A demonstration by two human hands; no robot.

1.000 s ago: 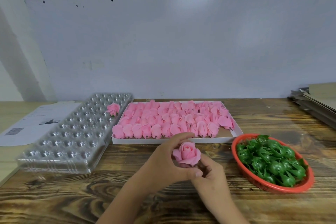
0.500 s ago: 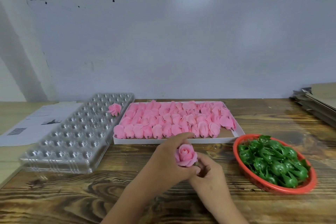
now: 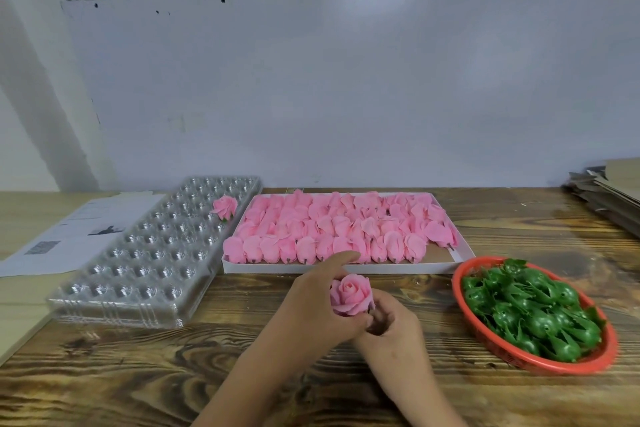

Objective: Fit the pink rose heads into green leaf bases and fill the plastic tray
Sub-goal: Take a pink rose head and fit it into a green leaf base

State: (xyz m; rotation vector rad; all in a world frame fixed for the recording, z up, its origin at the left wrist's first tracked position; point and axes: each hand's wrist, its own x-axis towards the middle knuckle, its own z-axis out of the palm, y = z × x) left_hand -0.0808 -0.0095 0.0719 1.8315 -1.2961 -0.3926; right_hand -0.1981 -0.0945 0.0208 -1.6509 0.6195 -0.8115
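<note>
1. The pink rose head is held just above the wooden table, near its front edge, between the two hands and in front of the white box of rose heads.
2. Its open bloom faces up and a little toward the camera. Its long axis, from bloom to bottom, stands almost upright, with a small tilt.
3. The left hand curls its thumb and fingers around the side of the rose; its index finger is stretched out above the bloom.
4. The right hand is under the rose with fingers curled, pinching something at the bottom. I cannot tell if a green leaf base is already there, because the fingers hide it.
5. Risk: the petals look soft, so too strong a squeeze from the left hand may crush or deform them.
6. Risk: if the rose tilts during pushing, I think the bottom may enter the base crooked, or slip out.
7. The plastic tray lies to the left, with one finished rose in a far cell. The red basket of green leaf bases is to the right.
</note>
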